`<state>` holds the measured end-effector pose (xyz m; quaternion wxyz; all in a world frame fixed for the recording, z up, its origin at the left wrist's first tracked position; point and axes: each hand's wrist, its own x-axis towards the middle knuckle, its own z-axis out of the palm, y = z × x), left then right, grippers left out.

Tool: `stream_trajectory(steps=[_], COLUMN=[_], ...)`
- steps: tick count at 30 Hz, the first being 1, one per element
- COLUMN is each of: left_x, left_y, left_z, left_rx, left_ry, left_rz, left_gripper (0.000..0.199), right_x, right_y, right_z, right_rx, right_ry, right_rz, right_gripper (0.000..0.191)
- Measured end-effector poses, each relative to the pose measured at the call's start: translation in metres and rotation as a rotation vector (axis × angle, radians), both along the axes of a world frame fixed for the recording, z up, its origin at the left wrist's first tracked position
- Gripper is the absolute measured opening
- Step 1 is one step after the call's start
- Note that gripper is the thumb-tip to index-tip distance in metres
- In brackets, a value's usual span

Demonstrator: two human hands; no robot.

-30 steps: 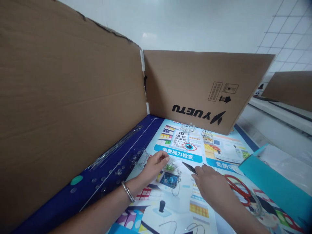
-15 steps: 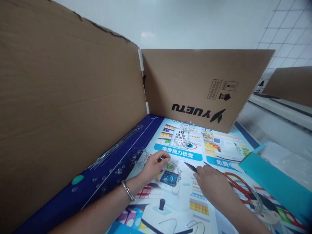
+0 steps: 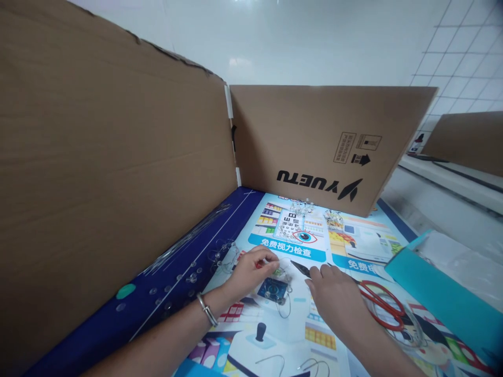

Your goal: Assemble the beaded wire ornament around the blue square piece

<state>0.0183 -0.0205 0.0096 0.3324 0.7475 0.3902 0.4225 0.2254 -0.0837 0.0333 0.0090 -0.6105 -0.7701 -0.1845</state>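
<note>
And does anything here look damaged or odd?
Yes: the back cardboard panel stands with its lettering upside down, and the left cardboard panel has a ragged top edge. Small clear pieces lie scattered on the blue strip.

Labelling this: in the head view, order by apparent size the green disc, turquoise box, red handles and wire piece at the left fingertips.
1. Turquoise box
2. Red handles, wire piece: too alike to rank
3. Green disc

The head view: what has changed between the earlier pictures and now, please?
The left hand moved slightly right, and the right hand slightly left with its dark pointed tool, so they are closer together. Nothing was visibly grasped or let go. The red-handled scissors and the teal box stayed in place.
</note>
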Motion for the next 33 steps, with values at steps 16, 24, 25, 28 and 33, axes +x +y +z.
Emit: stream_trajectory(steps=[16, 24, 25, 28, 33], left_x=[0.001, 0.002, 0.002, 0.001, 0.001], left_y=[0.000, -0.004, -0.003, -0.003, -0.005], left_z=[-0.003, -0.002, -0.002, -0.003, -0.003], left_rx=[0.028, 0.058, 0.064, 0.080, 0.126], left_ry=[0.021, 0.016, 0.010, 0.008, 0.012], left_rz=[0.073, 0.194, 0.213, 0.259, 0.284], left_gripper=[0.015, 0.016, 0.016, 0.016, 0.017], right_x=[-0.007, -0.019, -0.020, -0.021, -0.024], right_y=[-0.003, -0.006, -0.007, -0.007, -0.006], right_z=[0.014, 0.007, 0.006, 0.002, -0.002], right_rx=[-0.127, -0.324, -0.327, -0.308, -0.302], right_ry=[0.264, 0.648, 0.669, 0.699, 0.683], right_rz=[0.031, 0.089, 0.098, 0.120, 0.098], right_gripper=[0.026, 0.026, 0.026, 0.025, 0.024])
